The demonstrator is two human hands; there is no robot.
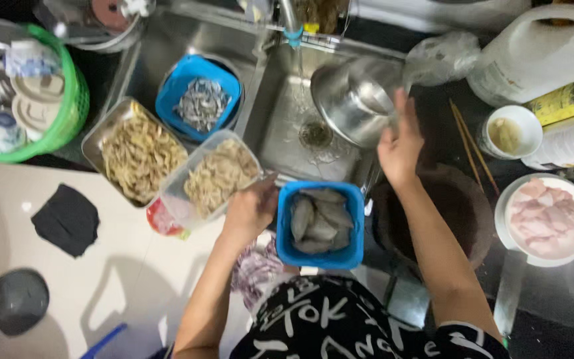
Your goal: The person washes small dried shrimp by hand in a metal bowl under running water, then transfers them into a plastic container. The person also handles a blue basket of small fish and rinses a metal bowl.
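Observation:
My right hand (400, 143) grips the rim of a steel pot (353, 100), tilted over the right sink basin (287, 133) under the tap (291, 26). My left hand (252, 206) rests between a clear tub of small pale shrimp (217, 176) and a blue square container of grey fish fillets (320, 223), its fingers touching the tub's edge. The blue container sits on the sink's front edge.
A metal tray of shrimp (137, 153) and a blue bowl of small fish (199, 96) sit at the left basin. A green basket of dishes (68, 113) stands far left. Right: dark mortar (446, 206), plate of raw meat (545, 216), cup (509, 129), chopsticks (468, 143), white jug (539, 53).

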